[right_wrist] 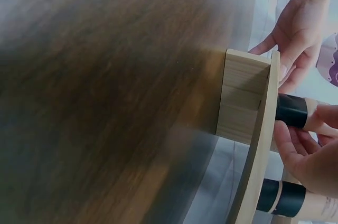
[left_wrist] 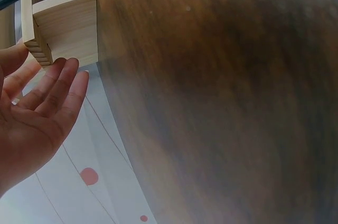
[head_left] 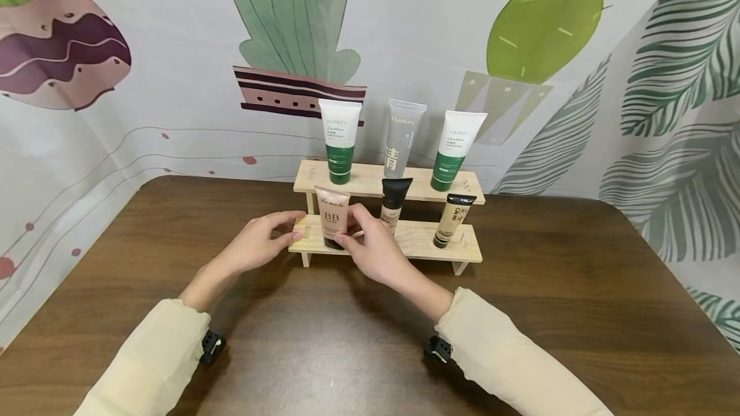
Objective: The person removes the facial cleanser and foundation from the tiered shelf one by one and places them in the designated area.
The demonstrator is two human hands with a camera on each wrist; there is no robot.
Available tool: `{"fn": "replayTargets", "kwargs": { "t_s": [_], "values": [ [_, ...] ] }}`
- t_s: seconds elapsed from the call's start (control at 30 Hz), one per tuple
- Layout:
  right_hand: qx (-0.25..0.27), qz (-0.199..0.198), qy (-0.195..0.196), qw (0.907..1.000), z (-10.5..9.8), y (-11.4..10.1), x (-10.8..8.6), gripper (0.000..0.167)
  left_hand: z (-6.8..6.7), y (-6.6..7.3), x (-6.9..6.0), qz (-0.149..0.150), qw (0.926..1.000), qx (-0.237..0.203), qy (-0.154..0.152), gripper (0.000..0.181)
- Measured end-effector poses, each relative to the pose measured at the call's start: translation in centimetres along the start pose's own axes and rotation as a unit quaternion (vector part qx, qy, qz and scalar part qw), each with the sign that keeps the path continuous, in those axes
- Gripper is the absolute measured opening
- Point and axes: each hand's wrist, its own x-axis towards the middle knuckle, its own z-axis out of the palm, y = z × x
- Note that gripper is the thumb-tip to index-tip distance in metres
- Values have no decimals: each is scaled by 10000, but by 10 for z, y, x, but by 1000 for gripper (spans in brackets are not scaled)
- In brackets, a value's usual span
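Note:
On the lower step of a two-tier wooden display stand [head_left: 416,247] a pink BB cream tube [head_left: 332,216] stands on its black cap [right_wrist: 291,111]. My right hand [head_left: 378,249] holds this tube from its right side, with the thumb at the front near the cap. At the lower step's left end, my left hand [head_left: 263,241] grips the board [left_wrist: 31,39] between thumb and fingers. A black-topped tube [head_left: 396,194] stands just behind my right hand, partly hidden by it. Farther right on this step leans a gold tube [head_left: 453,220] with black ends.
The upper step [head_left: 370,175] carries a white-and-green tube [head_left: 340,140], a grey translucent tube [head_left: 403,137] and another white-and-green tube [head_left: 457,149]. The stand is on a dark wooden table [head_left: 324,339], with a cactus-print cloth [head_left: 191,82] behind.

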Motion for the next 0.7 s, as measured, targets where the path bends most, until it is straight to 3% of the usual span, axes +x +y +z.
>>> {"fn": "replayTargets", "kwargs": {
  "t_s": [0.3,0.7],
  "values": [
    [56,-251,-451,9987,-18,-1,-11,22,1,0,0,60,9999,62,51,37],
    [277,-122,-1243,9918,-51,-1,-33,21,1,-1,0,134,9998,83,76,37]
  ]
}}
